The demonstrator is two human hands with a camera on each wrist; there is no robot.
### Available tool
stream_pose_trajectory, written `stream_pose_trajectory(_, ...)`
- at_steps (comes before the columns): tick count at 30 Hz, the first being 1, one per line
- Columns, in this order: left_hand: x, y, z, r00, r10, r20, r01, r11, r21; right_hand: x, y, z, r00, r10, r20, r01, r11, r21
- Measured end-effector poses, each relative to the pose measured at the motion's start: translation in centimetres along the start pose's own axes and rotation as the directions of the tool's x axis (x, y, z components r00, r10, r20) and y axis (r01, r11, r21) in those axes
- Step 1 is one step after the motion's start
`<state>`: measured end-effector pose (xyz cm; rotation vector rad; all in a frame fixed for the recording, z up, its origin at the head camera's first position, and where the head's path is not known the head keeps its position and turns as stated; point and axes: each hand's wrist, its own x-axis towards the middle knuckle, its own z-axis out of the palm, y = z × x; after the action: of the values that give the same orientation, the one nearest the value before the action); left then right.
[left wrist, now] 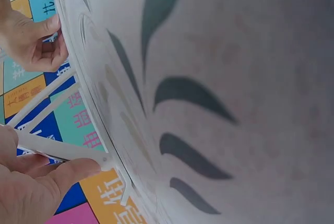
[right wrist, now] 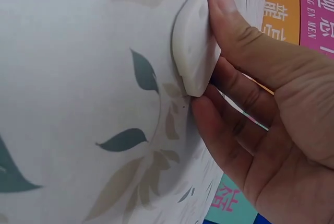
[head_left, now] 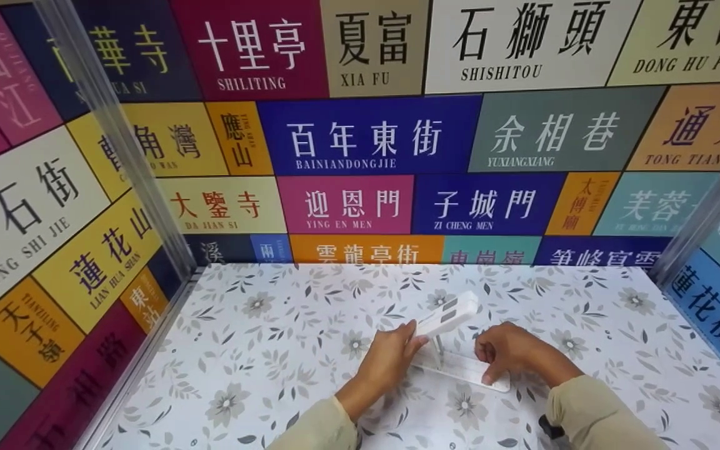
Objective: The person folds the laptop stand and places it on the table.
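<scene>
A white folding stand is spread open on the patterned table. Its upper panel [head_left: 450, 312], with grey pads at the far end, tilts up above a flat base [head_left: 463, 370], and thin struts [left wrist: 44, 98] run between them. My left hand [head_left: 388, 356] grips the near end of the upper panel, thumb on one face and fingers on the other. At the base's right end, my right hand [head_left: 516, 350] pinches the rounded tip [right wrist: 195, 41] between thumb and fingers. The base lies low against the tabletop. Part of the base's left end is hidden behind my left hand.
The table [head_left: 241, 350] has a white cover printed with grey flowers and leaves. Walls of coloured sign panels [head_left: 369, 134] rise behind it and on both sides. Clear upright strips [head_left: 125, 137] stand at the back corners.
</scene>
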<state>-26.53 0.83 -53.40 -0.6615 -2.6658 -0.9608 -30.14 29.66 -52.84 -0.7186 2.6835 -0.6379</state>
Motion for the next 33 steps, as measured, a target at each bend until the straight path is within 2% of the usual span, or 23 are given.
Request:
stream_pose_trajectory(11, 0.5, -0.5, 0.1, 0.999, -0.010, 0.046, 0.010, 1.000, -0.002, -0.1, -0.4, 0.2, 1.000, 0.013, 0.004, -0.013, 1.000, -0.019)
stream_pose_trajectory(18, 1.7, -2.0, -0.4, 0.993, 0.060, 0.103, -0.057, 0.998, -0.033, -0.6, -1.8, 0.7, 1.000, -0.022, -0.006, 0.022, 0.999, -0.027)
stream_pose_trajectory(23, 2.4, -2.9, -1.0, 0.975, 0.106, 0.193, -0.083, 0.989, -0.123, -0.8, -2.9, 1.1, 0.998, -0.041, 0.039, 0.043, 0.998, -0.038)
stream_pose_trajectory(27, 2.9, -3.6, -1.5, 0.958, 0.128, 0.258, -0.077, 0.977, -0.200, -1.0, -3.7, 1.5, 0.997, -0.036, 0.065, 0.038, 0.999, -0.031)
stream_pose_trajectory(30, 3.3, -4.1, -1.6, 0.947, 0.123, 0.296, -0.047, 0.967, -0.251, -1.2, -4.3, 1.9, 0.996, -0.051, 0.066, 0.053, 0.998, -0.020)
stream_pose_trajectory(33, 3.6, -4.6, -1.8, 0.932, 0.106, 0.345, 0.010, 0.947, -0.320, -1.4, -5.1, 2.5, 0.997, -0.051, 0.053, 0.052, 0.999, -0.017)
